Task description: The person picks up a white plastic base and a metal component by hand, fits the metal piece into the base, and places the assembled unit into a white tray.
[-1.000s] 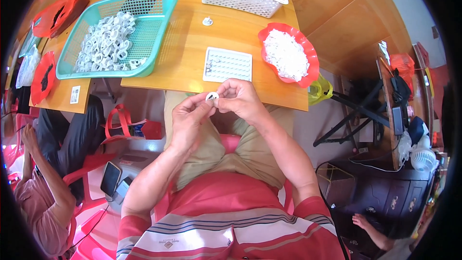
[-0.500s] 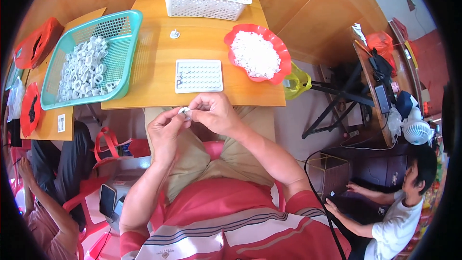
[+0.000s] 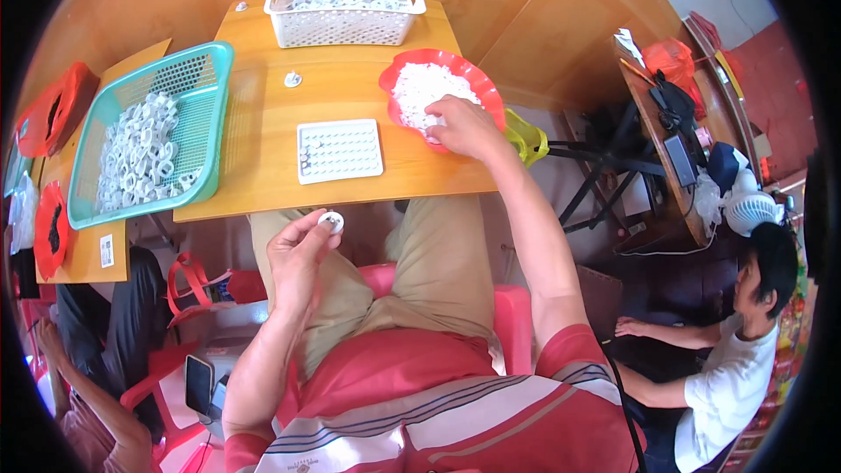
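My left hand [image 3: 300, 250] is over my lap, just off the table's near edge. Its thumb and fingers pinch a small round white plastic part [image 3: 331, 222] with dark spots on its face. My right hand [image 3: 464, 127] reaches into a scalloped red bowl [image 3: 492, 98] heaped with tiny white pieces [image 3: 427, 86]. Its fingers curl down at the heap; whatever they grip is hidden. Between the hands lies a white rectangular tray [image 3: 342, 173] with rows of small marks and a few dark bits at its left side.
A green basket [image 3: 210, 131] of white ring-shaped parts stands at the left. A white perforated basket [image 3: 342, 31] is at the back. One loose white part [image 3: 293, 80] sits on the wooden table [image 3: 254, 140]. Other people sit at both sides; a small fan [image 3: 752, 213] is at the right.
My right hand has left the white part and moved up and right into the red bowl. My left hand keeps the part, now turned face up. The view has shifted slightly.
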Demonstrator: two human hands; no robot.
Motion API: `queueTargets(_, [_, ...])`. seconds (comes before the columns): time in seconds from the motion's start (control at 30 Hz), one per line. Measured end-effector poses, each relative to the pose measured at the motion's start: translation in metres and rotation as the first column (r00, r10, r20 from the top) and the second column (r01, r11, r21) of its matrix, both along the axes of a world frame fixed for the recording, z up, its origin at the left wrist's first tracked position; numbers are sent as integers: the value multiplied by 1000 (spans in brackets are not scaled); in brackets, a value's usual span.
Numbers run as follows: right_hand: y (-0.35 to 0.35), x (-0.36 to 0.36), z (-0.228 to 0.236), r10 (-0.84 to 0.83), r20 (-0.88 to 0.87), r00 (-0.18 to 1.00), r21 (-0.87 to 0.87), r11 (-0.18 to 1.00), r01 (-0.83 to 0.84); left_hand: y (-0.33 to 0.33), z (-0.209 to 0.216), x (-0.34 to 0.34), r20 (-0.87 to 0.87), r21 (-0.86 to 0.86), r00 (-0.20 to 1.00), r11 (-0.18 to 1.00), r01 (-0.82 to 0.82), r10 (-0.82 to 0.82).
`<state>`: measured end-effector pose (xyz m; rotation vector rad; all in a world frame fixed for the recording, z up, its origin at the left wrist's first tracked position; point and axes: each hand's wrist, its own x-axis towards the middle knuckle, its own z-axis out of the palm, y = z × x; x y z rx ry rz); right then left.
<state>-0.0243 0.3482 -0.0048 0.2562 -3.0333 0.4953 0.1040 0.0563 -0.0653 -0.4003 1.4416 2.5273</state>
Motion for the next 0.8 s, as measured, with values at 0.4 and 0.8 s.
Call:
queueTargets(0.4, [-10,-21,-12,49,89,995,197,978,-66,2,0,3,-5,6,1000,1000,-8,8])
queueTargets(0.8, [-9,-16,-2,86,163,983,183,976,-116,7,-7,4,-3,-21,1000,1000,-2,2])
